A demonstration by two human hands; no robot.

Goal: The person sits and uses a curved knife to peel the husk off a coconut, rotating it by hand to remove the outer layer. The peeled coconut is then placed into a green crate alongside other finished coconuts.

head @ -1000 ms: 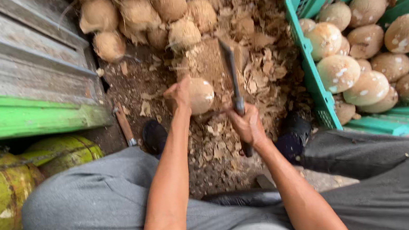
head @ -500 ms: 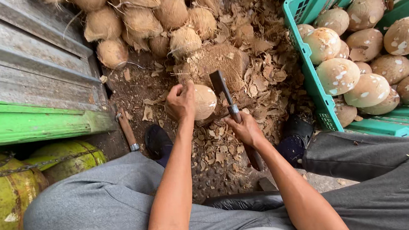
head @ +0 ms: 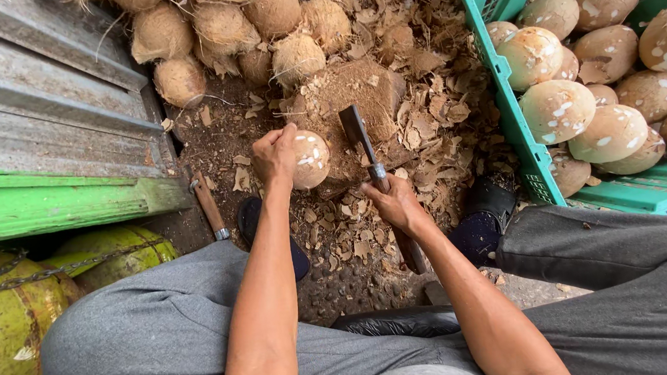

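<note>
My left hand (head: pixel 273 154) grips a peeled pale coconut (head: pixel 311 159) and holds it against a brown wooden chopping block (head: pixel 361 88) on the ground. In my right hand (head: pixel 396 204) is a cleaver (head: pixel 361 137) by its wooden handle, its dark blade pointing away from me just to the right of the coconut. Blade and coconut stand a little apart.
A green plastic crate (head: pixel 516 115) at right holds several peeled coconuts (head: pixel 576 106). Husked brown coconuts (head: pixel 223 28) are piled at the top. Husk chips (head: pixel 424 115) cover the ground. Green coconuts (head: pixel 7 320) sit at lower left under a green ledge (head: pixel 46 206). A second tool handle (head: pixel 208 206) lies by it.
The cleaver has come down from a raised position to sit low beside the coconut. My left hand has kept the coconut on the block.
</note>
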